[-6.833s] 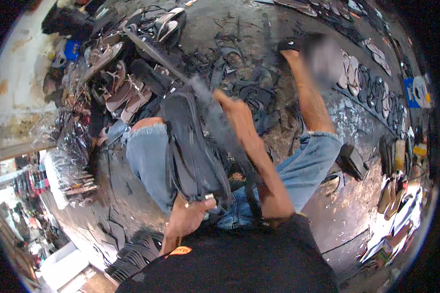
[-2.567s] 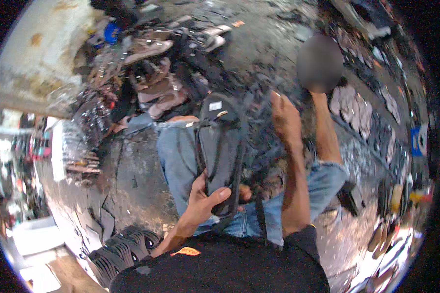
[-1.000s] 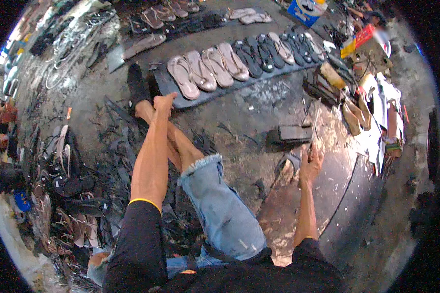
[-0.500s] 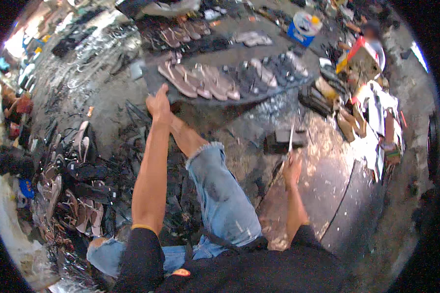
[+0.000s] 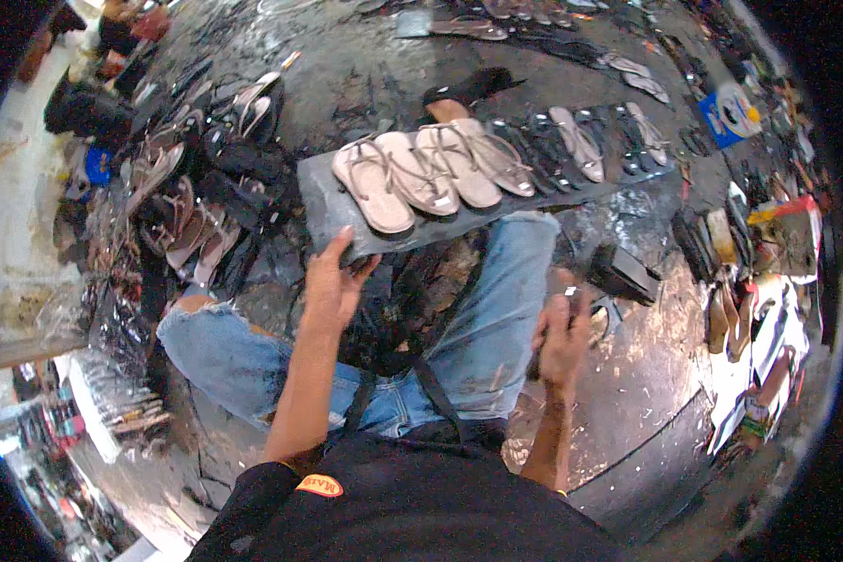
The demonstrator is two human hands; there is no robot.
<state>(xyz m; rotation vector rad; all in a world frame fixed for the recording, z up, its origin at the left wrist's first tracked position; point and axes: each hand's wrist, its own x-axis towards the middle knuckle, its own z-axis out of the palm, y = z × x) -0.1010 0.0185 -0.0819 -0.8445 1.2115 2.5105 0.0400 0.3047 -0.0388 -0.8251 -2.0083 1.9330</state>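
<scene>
In front of me a dark grey flat board (image 5: 320,201) slants across my right leg and carries a row of sandals. The nearest are beige thong sandals (image 5: 377,192) with thin crossed straps; farther right lie dark sandals (image 5: 545,169) and a grey pair. My left hand (image 5: 332,286) is at the board's near left corner, fingers apart, one fingertip over its edge. Over the floor beside my right knee, my right hand (image 5: 562,342) is curled around something dark, blurred and mostly covered by the fingers. A pale, thin curved thing (image 5: 611,320) shows just beyond it.
Right of my knee sits a black block (image 5: 623,273) on the worn floor board. Heaped sandals (image 5: 197,225) lie to the left. A blue and white tub (image 5: 729,117) stands far right, near shoes and white sheets (image 5: 763,361). My foot (image 5: 448,110) shows beyond the board.
My view has swung left and down. The sandal board is closer to my lap, and my left hand's fingers have spread. The thin pale tool no longer points up from my right hand.
</scene>
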